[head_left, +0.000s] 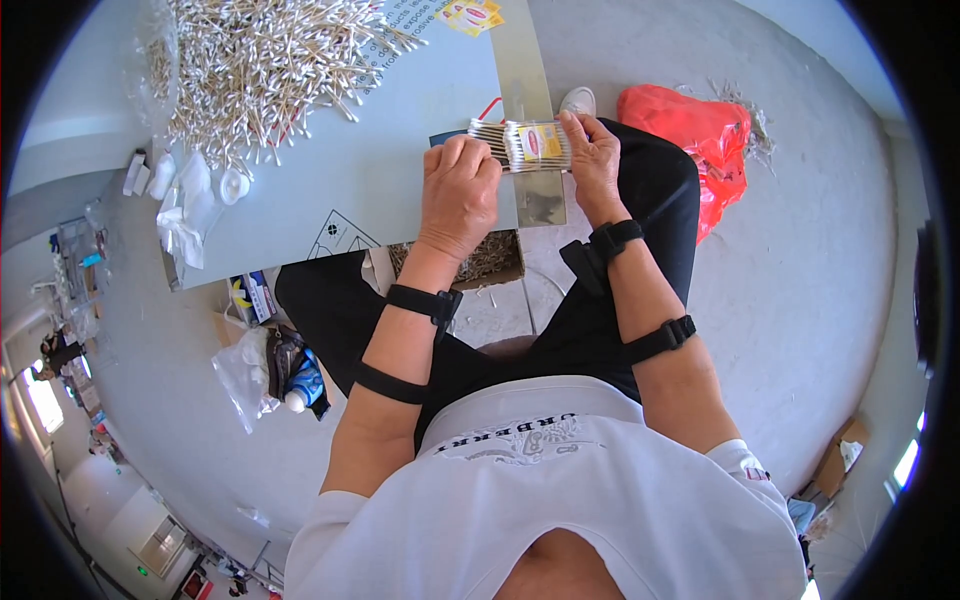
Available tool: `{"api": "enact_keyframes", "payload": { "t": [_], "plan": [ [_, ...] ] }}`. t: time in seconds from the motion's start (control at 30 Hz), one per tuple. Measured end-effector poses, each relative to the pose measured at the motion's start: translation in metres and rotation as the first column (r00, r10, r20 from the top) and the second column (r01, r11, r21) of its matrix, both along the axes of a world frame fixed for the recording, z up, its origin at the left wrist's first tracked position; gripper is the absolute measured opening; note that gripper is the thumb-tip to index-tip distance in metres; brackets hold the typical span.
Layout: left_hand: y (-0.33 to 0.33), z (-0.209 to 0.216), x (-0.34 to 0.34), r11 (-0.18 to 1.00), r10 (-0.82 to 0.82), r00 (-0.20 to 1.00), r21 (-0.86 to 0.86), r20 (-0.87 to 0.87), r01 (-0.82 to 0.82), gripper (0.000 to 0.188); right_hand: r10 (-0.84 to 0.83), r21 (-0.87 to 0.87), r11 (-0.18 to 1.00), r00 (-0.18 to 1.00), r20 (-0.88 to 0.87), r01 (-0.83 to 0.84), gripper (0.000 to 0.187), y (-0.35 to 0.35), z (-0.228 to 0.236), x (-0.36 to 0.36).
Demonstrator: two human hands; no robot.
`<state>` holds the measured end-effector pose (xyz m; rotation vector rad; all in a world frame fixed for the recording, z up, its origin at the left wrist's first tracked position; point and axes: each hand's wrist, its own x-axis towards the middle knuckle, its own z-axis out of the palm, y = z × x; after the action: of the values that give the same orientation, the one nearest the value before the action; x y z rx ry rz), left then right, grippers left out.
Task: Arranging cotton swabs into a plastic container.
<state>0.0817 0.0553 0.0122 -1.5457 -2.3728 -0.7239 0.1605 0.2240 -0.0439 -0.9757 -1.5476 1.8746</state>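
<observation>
A clear packet of cotton swabs with a yellow and white label lies level over the right edge of the table. My right hand grips the packet's right end between thumb and fingers. At the packet's left end, my left hand is closed with its knuckles up, and what its fingers hold is hidden beneath them. A big heap of loose cotton swabs spreads over the far left of the table. Yellow printed labels lie at the far edge.
The grey table has a roll of white tape and crumpled clear plastic at its left. Under its near edge stands an open carton of swabs. A red plastic bag sits on the floor to the right; more bags lie at left.
</observation>
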Motion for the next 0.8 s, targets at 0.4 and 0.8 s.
{"api": "enact_keyframes", "payload": {
  "t": [0.4, 0.8],
  "plan": [
    [0.010, -0.004, -0.030, 0.970, 0.150, 0.950, 0.143, 0.274, -0.195, 0.025, -0.020, -0.006, 1.000, 1.000, -0.011, 0.020, 0.027, -0.001, 0.001, -0.001],
    [0.022, -0.007, -0.046, 0.987, 0.160, 0.939, -0.042, 0.305, -0.155, 0.015, -0.023, -0.018, 1.000, 0.999, -0.039, 0.022, 0.026, -0.001, 0.002, 0.000]
  ]
}}
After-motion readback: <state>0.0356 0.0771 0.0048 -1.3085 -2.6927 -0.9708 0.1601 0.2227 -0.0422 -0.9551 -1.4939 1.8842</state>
